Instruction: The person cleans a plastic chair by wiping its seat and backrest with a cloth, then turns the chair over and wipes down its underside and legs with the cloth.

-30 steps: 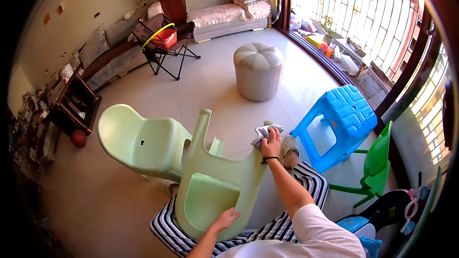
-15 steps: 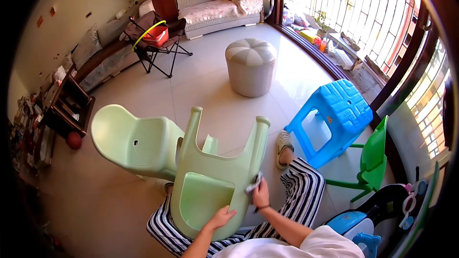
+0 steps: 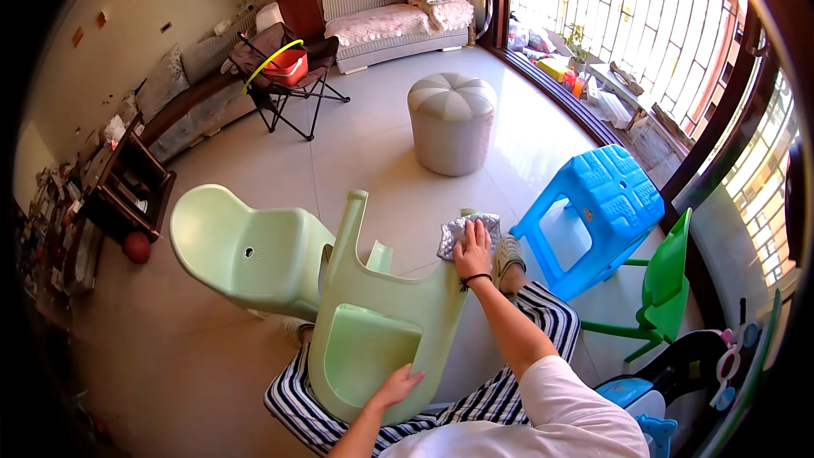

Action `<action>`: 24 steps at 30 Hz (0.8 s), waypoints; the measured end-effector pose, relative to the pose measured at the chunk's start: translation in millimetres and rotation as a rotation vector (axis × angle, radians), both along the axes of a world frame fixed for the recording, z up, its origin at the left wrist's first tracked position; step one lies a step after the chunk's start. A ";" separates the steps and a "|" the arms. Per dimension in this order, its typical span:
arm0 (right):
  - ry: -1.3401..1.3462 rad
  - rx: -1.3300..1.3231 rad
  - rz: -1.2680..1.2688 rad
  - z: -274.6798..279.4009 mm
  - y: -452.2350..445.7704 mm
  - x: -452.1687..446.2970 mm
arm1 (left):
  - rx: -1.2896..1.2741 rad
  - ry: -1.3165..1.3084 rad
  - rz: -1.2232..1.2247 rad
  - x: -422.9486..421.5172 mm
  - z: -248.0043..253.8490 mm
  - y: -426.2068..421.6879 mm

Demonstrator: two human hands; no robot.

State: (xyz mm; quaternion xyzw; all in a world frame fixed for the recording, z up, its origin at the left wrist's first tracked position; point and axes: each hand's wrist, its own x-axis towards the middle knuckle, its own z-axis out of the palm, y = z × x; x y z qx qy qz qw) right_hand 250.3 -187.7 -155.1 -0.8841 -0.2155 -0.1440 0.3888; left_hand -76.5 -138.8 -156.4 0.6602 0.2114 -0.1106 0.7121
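Note:
A pale green plastic chair (image 3: 386, 288) lies tipped across my lap, legs pointing away from me. My left hand (image 3: 398, 386) grips the near edge of its opening, thumb inside. My right hand (image 3: 475, 250) presses a grey cloth (image 3: 455, 236) against the chair's far right leg, whose end is mostly covered. The fingers lie over the cloth. A second pale green chair (image 3: 254, 246) stands just left of the first.
A blue stool (image 3: 615, 191) and a green chair (image 3: 666, 284) stand to the right. Further off are a round ottoman (image 3: 452, 123), a folding chair (image 3: 318, 72) holding a red basket (image 3: 288, 68), and a sofa (image 3: 390, 21). A ball (image 3: 136, 247) lies left.
My right hand slid the cloth down the chair's right side, then back out to the far leg. My left hand keeps its hold. The view shifted slightly.

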 end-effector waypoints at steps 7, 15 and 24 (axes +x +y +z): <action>-0.065 -0.010 0.292 14.2 -57.3 -153.5 | -0.045 0.053 0.195 -7.1 -26.0 10.4; 0.083 -0.028 0.473 16.1 -88.7 -217.7 | -0.755 0.135 0.373 -4.5 13.9 19.0; -0.195 0.022 0.214 22.2 -22.9 -57.4 | -0.867 0.134 0.256 -7.5 -1.3 25.1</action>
